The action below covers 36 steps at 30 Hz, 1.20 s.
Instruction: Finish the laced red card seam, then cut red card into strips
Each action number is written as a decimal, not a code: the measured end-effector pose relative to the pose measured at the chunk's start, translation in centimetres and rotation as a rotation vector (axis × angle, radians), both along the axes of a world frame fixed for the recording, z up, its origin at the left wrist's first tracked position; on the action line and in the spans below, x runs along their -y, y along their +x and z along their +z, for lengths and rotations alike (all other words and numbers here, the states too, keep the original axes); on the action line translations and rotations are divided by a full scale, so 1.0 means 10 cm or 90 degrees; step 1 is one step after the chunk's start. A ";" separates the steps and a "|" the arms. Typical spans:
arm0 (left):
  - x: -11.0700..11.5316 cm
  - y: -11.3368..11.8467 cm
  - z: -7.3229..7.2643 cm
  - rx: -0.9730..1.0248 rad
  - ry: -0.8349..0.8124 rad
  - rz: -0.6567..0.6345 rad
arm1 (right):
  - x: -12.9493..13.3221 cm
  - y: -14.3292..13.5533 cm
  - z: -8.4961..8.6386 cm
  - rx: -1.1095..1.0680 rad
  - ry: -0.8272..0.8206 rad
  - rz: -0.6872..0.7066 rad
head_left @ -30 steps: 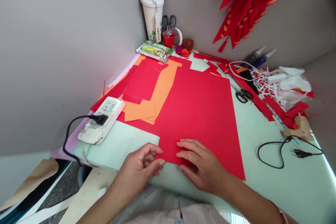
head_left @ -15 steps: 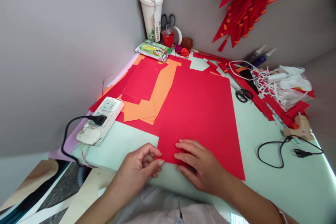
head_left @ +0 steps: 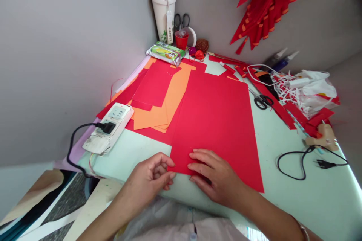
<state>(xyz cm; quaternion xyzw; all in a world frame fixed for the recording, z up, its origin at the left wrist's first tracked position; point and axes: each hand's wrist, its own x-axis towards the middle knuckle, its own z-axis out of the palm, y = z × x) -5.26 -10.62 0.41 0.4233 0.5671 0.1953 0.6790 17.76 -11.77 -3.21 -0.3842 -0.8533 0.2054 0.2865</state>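
A large sheet of red paper [head_left: 217,120] lies flat on the pale green table [head_left: 285,150], its near edge close to the table's front. My left hand [head_left: 155,173] pinches the sheet's near left corner between thumb and forefinger, the other fingers curled under. Over the near edge, to its right, rests my right hand [head_left: 212,175]; its fingers are spread and lie on the paper without gripping it. Left of the sheet are orange paper pieces [head_left: 152,118] and a smaller red piece [head_left: 155,83], partly overlapping one another.
A power strip [head_left: 109,128] with a black plug stands at the left. Black-handled scissors [head_left: 263,101], paper scraps and a glue gun [head_left: 322,137] with its cord lie right. A white cup [head_left: 163,11], snack packet [head_left: 165,53] and yarn balls [head_left: 199,55] sit at the back.
The view has shifted very slightly. Both hands keep the same place and pose on the red sheet, and nothing else has visibly moved.
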 end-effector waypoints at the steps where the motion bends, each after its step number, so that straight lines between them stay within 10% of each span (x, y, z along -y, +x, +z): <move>1: 0.00 -0.01 0.00 0.007 -0.004 -0.007 | 0.00 0.00 0.00 -0.001 0.001 0.000; 36: -0.04 -0.02 -0.03 0.030 0.017 -0.003 | 0.02 0.00 -0.03 0.018 -0.008 0.005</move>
